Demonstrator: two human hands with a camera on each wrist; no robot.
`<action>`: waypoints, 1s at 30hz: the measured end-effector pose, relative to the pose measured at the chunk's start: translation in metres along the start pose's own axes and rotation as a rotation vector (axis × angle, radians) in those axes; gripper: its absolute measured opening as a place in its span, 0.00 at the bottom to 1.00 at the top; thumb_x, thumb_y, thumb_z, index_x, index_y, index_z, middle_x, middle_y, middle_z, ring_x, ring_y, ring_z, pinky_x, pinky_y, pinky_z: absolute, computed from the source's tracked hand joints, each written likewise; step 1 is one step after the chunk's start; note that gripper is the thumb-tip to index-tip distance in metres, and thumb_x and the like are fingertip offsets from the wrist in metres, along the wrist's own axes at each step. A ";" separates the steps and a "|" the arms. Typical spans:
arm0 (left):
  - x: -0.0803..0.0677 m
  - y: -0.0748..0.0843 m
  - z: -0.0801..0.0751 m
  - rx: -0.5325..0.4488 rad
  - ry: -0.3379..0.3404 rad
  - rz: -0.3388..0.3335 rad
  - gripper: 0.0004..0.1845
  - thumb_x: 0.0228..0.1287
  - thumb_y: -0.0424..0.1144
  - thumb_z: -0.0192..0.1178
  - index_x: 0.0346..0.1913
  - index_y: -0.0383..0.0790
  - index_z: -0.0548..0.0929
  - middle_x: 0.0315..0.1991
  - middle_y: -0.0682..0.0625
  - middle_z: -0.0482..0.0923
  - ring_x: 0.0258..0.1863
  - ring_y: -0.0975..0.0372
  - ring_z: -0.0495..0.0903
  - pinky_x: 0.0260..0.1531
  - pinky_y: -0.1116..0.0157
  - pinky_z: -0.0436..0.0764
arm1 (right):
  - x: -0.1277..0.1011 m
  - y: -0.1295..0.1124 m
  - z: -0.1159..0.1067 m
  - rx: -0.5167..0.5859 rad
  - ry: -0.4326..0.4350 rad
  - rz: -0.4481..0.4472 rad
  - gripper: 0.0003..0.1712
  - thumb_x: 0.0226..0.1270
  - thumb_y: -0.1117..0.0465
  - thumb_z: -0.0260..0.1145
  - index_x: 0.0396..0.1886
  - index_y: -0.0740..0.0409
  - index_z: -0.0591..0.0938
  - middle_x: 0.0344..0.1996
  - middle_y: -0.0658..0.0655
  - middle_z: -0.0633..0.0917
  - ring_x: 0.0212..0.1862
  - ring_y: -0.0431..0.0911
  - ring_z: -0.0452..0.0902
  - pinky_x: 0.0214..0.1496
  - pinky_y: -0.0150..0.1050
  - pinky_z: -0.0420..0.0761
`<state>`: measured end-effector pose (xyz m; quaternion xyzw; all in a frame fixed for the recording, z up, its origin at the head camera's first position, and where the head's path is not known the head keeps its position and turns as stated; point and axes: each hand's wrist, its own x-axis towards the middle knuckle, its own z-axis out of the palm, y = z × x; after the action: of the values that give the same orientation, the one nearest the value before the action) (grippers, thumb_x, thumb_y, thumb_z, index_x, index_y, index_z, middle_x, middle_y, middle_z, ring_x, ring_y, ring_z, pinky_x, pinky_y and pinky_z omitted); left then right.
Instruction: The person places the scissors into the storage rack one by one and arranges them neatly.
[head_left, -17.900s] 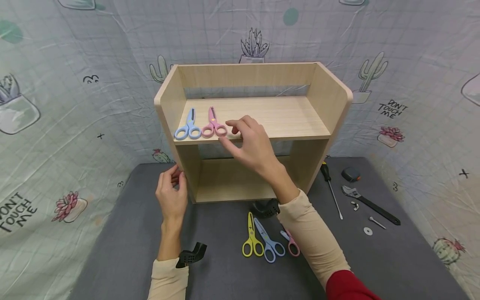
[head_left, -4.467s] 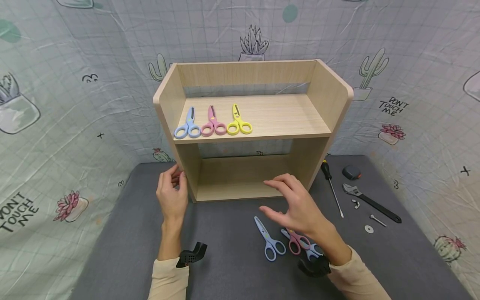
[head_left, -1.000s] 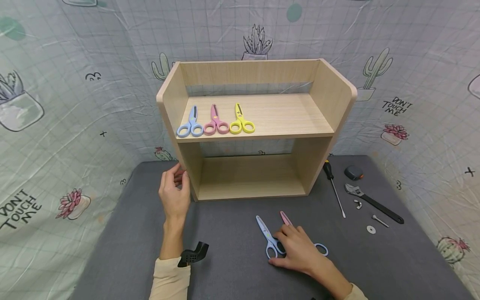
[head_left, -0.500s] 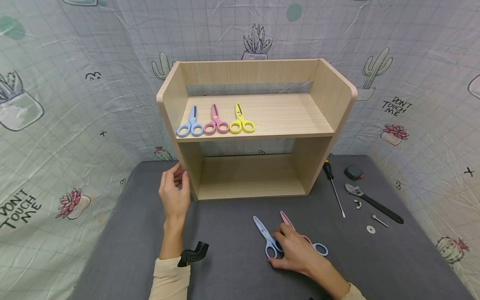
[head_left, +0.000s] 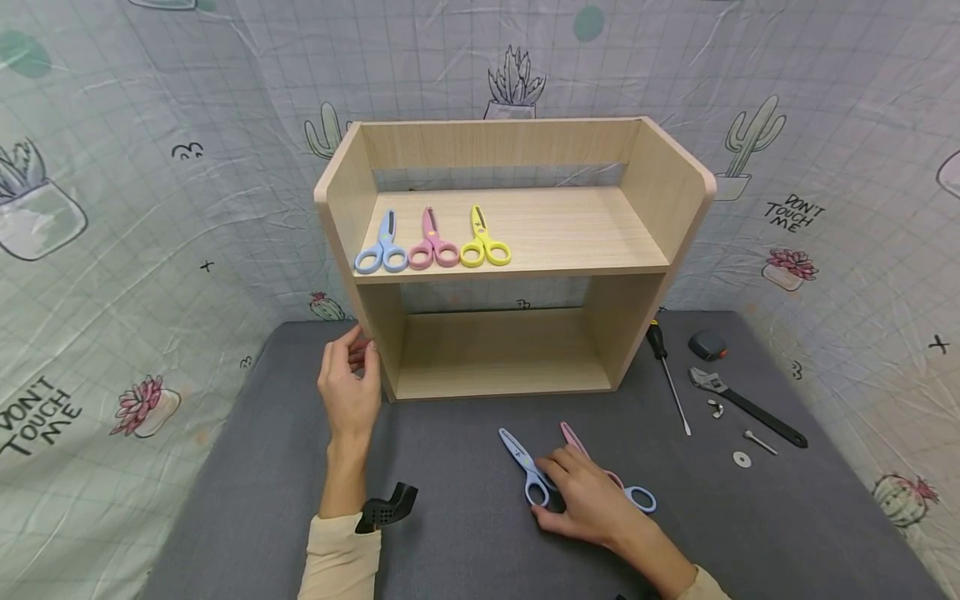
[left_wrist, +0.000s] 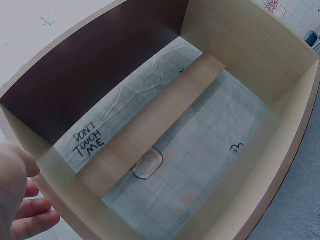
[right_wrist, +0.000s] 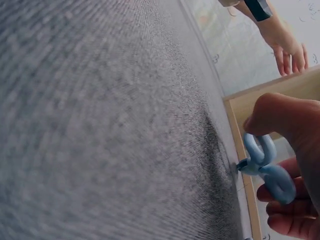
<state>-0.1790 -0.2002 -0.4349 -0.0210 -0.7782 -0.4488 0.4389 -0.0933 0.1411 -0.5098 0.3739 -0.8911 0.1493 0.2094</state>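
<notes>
My right hand (head_left: 588, 504) is low over the table, pinching the handle loops of a pair of light blue scissors (head_left: 519, 454) between thumb and fingers. The blades point away to the upper left. Pink scissors (head_left: 573, 439) and another blue pair (head_left: 642, 498) lie partly hidden behind this hand. With relaxed fingers, my left hand (head_left: 350, 387) touches the outer left side of a two-level wooden shelf (head_left: 510, 271). On its upper board, blue scissors (head_left: 386, 247), pink scissors (head_left: 431, 246) and yellow scissors (head_left: 483, 244) sit in a row, blades toward the back.
Right of the shelf lie a screwdriver (head_left: 663, 367), a tape measure (head_left: 707, 344), an adjustable wrench (head_left: 750, 410), a wing nut (head_left: 716, 408), a bolt (head_left: 761, 442) and a washer (head_left: 742, 459). A printed cloth (head_left: 225, 150) hangs around the grey table (head_left: 442, 500).
The yellow scissors went from the table to the upper board. My right hand came down onto the blue scissors, which have slid slightly left. My left hand has stayed at the shelf's side.
</notes>
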 end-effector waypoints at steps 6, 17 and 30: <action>0.000 -0.001 0.000 -0.004 0.002 -0.004 0.16 0.72 0.34 0.59 0.57 0.28 0.81 0.42 0.34 0.79 0.34 0.47 0.82 0.38 0.85 0.74 | 0.002 0.000 -0.002 0.026 -0.006 0.011 0.33 0.44 0.44 0.78 0.48 0.59 0.85 0.42 0.50 0.83 0.47 0.43 0.78 0.49 0.38 0.83; 0.000 -0.001 0.000 -0.001 0.002 0.000 0.16 0.71 0.34 0.59 0.56 0.27 0.81 0.41 0.34 0.80 0.34 0.47 0.82 0.38 0.85 0.74 | -0.001 -0.001 -0.001 -0.028 -0.058 0.027 0.34 0.41 0.39 0.79 0.42 0.58 0.86 0.37 0.50 0.82 0.43 0.43 0.79 0.46 0.39 0.84; 0.000 0.000 0.000 -0.006 0.003 -0.001 0.16 0.71 0.33 0.59 0.56 0.28 0.81 0.41 0.34 0.79 0.34 0.47 0.82 0.37 0.86 0.74 | 0.007 -0.005 -0.009 -0.004 0.015 0.034 0.33 0.40 0.36 0.78 0.41 0.55 0.86 0.35 0.46 0.80 0.38 0.38 0.76 0.37 0.34 0.82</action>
<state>-0.1788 -0.2001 -0.4349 -0.0214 -0.7761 -0.4513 0.4399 -0.0918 0.1376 -0.4986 0.3573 -0.8960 0.1538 0.2143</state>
